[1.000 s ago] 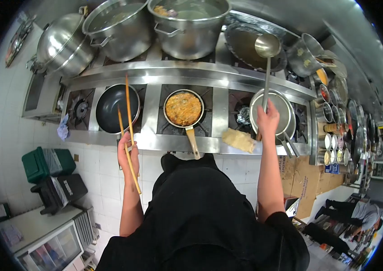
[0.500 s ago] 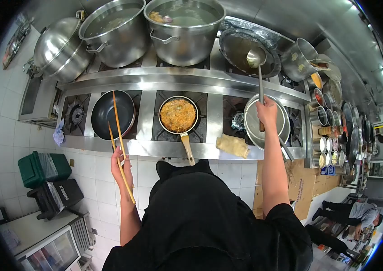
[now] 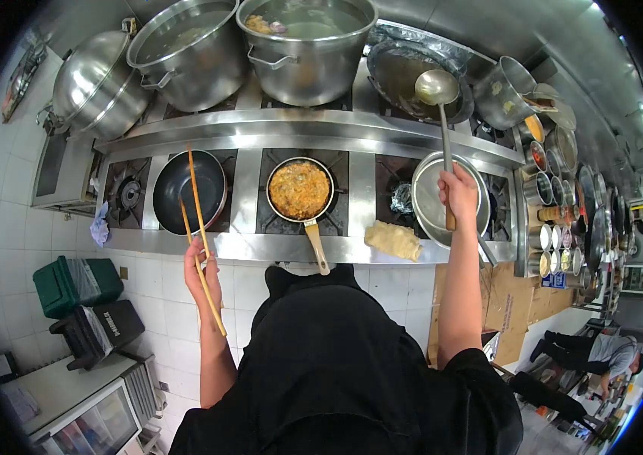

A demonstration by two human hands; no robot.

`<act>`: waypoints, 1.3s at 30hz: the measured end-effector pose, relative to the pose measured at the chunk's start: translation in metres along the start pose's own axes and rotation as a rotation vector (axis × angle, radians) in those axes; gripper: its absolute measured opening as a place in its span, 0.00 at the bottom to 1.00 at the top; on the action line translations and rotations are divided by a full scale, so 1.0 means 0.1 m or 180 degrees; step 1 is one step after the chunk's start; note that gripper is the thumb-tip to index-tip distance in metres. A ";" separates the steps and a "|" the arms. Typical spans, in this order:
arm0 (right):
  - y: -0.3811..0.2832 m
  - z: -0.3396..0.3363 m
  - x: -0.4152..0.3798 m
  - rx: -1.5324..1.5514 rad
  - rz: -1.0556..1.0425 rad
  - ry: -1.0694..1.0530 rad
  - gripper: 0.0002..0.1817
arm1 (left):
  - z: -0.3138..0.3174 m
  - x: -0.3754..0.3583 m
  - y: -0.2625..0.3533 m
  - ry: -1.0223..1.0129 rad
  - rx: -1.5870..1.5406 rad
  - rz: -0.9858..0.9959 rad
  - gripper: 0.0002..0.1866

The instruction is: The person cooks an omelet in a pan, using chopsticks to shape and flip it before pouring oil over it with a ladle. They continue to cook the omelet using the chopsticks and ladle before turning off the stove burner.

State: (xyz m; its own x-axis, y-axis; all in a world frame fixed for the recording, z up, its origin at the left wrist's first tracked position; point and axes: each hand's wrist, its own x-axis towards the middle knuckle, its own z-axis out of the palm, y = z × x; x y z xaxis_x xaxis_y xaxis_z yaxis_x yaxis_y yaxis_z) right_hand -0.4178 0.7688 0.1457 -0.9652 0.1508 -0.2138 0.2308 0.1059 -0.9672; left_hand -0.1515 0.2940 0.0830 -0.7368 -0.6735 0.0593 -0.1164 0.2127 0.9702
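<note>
My left hand (image 3: 203, 274) is closed around a pair of long wooden chopsticks (image 3: 196, 193), their tips apart over the dark frying pan (image 3: 177, 186) on the left burner. Gripped in my right hand (image 3: 459, 199) is a long-handled metal ladle (image 3: 438, 88), its bowl raised near the wok (image 3: 397, 80) at the back. Beneath that hand sits a metal bowl (image 3: 429, 208) with a handle sticking out at the front. Between my hands, a small frying pan (image 3: 313, 236) holds an orange-brown, egg-like mixture (image 3: 300, 189).
A folded pale cloth (image 3: 393, 240) lies on the stove's front edge. Two large stockpots (image 3: 302, 64) of liquid and a domed steamer (image 3: 97, 87) stand behind. Containers of ingredients (image 3: 553, 239) line the right. Another person (image 3: 613, 356) stands at the far right.
My right hand has shifted slightly to the right and nearer, and the ladle's bowl has risen off the wok. My left hand with the chopsticks has barely moved.
</note>
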 end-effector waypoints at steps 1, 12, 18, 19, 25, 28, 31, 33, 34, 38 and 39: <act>-0.01 -0.04 -0.06 -0.0042 -0.0026 -0.0102 0.06 | 0.01 -0.01 0.02 -0.0012 0.0028 -0.0014 0.26; -0.24 -0.18 -1.15 0.0240 0.0323 -0.0590 0.17 | 0.03 0.05 -0.20 -0.0077 0.0128 0.0232 0.27; 0.09 0.12 -1.49 0.0050 0.0639 -0.1228 0.27 | 0.07 0.04 -0.12 -0.0106 0.0089 0.0218 0.27; 0.25 0.18 -1.50 0.0245 0.0779 -0.1237 0.29 | 0.07 0.04 -0.11 -0.0114 0.0165 0.0245 0.27; 0.80 0.63 -1.49 -0.0047 0.0875 -0.1653 0.31 | 0.00 0.02 -0.08 -0.0101 0.0019 0.0151 0.25; 0.92 0.82 -1.47 -0.0153 0.0821 -0.1790 0.31 | -0.05 0.00 -0.11 -0.0081 0.0071 0.0131 0.25; 0.92 0.96 -1.45 -0.0258 0.0829 -0.1897 0.32 | -0.09 -0.04 -0.11 0.0064 0.0076 0.0175 0.26; 0.86 1.01 -1.46 -0.0634 0.0844 -0.1991 0.32 | -0.13 -0.07 -0.14 0.0091 0.0071 0.0162 0.26; 0.86 1.04 -1.47 -0.0641 0.0845 -0.2007 0.32 | -0.15 -0.09 -0.16 0.0102 0.0064 0.0153 0.27; 0.95 1.10 -1.47 -0.1091 0.0348 -0.2010 0.33 | -0.23 -0.15 -0.19 0.0171 0.0041 0.0005 0.27; 0.99 1.10 -1.46 -0.1349 0.0272 -0.2025 0.33 | -0.24 -0.16 -0.19 0.0200 0.0040 0.0004 0.27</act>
State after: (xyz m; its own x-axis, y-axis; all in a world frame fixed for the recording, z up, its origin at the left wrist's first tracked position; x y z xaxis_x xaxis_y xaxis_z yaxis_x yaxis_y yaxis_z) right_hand -0.2672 0.6491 0.0657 -0.7972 -0.4055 -0.4472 0.2114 0.5063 -0.8360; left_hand -0.1217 0.2841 0.0697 -0.6938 -0.7162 0.0756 -0.1242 0.2224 0.9670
